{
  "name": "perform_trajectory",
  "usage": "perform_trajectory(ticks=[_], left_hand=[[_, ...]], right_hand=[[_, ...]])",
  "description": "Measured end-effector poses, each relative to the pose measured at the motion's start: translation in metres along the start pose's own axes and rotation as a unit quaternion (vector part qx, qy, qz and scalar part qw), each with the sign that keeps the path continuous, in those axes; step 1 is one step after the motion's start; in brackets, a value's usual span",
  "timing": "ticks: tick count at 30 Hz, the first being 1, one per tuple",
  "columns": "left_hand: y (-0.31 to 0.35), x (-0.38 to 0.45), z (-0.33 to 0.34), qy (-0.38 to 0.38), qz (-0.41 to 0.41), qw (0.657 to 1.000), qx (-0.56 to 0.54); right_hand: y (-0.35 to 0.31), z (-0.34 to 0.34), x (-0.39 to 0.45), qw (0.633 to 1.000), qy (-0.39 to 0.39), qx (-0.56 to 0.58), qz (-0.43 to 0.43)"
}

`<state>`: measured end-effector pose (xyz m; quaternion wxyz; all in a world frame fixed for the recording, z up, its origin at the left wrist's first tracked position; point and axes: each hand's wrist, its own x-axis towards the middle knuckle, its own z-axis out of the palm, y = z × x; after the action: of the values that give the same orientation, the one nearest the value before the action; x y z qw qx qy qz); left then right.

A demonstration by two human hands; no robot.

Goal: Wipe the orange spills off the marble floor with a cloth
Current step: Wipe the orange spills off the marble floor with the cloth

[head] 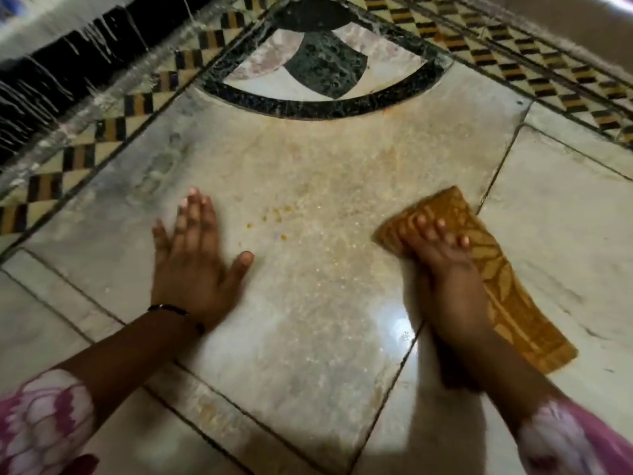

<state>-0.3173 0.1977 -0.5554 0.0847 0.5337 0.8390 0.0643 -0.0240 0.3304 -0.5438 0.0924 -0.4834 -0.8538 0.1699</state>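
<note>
The right hand [442,258] lies flat on top of the cloth [493,275], fingers straight, pressing it onto the floor [308,320]. It does not grip the cloth; it just pushes down on it. The cloth is yellow-brown with a leaf pattern, folded long, and sits on the right side of the big pale tile. The left hand [191,265] is flat on the floor too, fingers spread, holding nothing. It looks like it props the person up. A thin dark band [171,310] goes round that wrist. Between the two hands are small orange spots [274,217], closer to the left hand and well apart from the cloth. A faint orange smear shows farther up the tile. So the wiping is under way, but the spots are not cleaned yet. I think the next move is to slide the cloth left across the tile, over the spots, while pressing down. I can see no words or labels anywhere.
</note>
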Motion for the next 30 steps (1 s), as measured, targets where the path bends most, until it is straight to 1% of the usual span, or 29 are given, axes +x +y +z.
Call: perform_trajectory(ticks=[2,3,4,5,7,8,9,10,11,13,15,17,19,21,23,24,25,26,28,30], left_hand=[[0.002,0.004,0.003,-0.016,0.016,1.0,0.014],[0.003,0.004,0.004,-0.016,0.021,1.0,0.017],[0.001,0.005,0.004,-0.011,0.022,1.0,0.017],[-0.001,0.006,0.004,-0.004,0.021,1.0,0.012],[-0.005,0.005,0.004,0.007,0.018,1.0,-0.008],[-0.006,0.005,0.003,0.013,0.016,1.0,-0.021],[-0.007,0.005,0.003,0.019,0.011,0.999,-0.032],[-0.007,0.005,0.002,0.025,0.007,0.999,-0.039],[-0.008,0.005,0.002,0.024,0.002,0.999,-0.039],[-0.005,0.005,0.001,0.013,0.0,1.0,-0.022],[-0.002,0.005,0.002,0.001,0.0,1.0,-0.004],[-0.001,0.006,0.002,-0.006,0.0,1.0,0.002],[-0.002,0.006,0.001,-0.017,0.004,1.0,0.007],[-0.003,0.006,0.002,-0.024,0.01,1.0,0.011],[-0.003,0.006,0.001,-0.028,0.012,0.999,0.012],[-0.004,0.007,0.001,-0.029,0.013,0.999,0.014],[-0.004,0.006,0.0,-0.029,0.011,0.999,0.016],[-0.005,0.006,0.0,-0.029,0.007,0.999,0.014],[-0.005,0.006,0.0,-0.032,0.004,0.999,0.006],[-0.004,0.005,0.001,-0.033,0.0,0.999,-0.002]], right_hand=[[-0.023,0.011,0.056,0.999,0.017,-0.01,0.026],[-0.041,0.02,0.077,0.999,0.01,-0.026,0.029],[-0.064,0.032,0.093,0.999,0.001,-0.036,0.014],[-0.089,0.045,0.099,0.999,-0.014,-0.039,-0.024],[-0.13,0.065,0.086,0.988,-0.028,-0.051,-0.146],[-0.138,0.068,0.069,0.979,-0.036,-0.05,-0.195],[-0.134,0.066,0.052,0.972,-0.055,-0.038,-0.225],[-0.122,0.058,0.035,0.969,-0.075,-0.027,-0.234],[-0.103,0.049,0.022,0.969,-0.087,-0.021,-0.231],[-0.061,0.025,0.01,0.976,-0.08,-0.016,-0.203],[-0.033,0.011,0.027,0.988,-0.067,-0.017,-0.141],[-0.037,0.01,0.065,0.996,-0.045,-0.001,-0.074],[-0.065,0.022,0.11,0.999,-0.014,0.009,-0.048],[-0.105,0.044,0.139,0.996,-0.03,-0.011,-0.078],[-0.145,0.067,0.137,0.983,-0.055,-0.027,-0.174],[-0.153,0.074,0.126,0.969,-0.077,-0.034,-0.234],[-0.153,0.075,0.112,0.953,-0.095,-0.043,-0.283],[-0.143,0.072,0.101,0.944,-0.098,-0.036,-0.313],[-0.11,0.056,0.088,0.95,-0.087,0.011,-0.301],[-0.079,0.044,0.099,0.967,-0.075,0.03,-0.242]])
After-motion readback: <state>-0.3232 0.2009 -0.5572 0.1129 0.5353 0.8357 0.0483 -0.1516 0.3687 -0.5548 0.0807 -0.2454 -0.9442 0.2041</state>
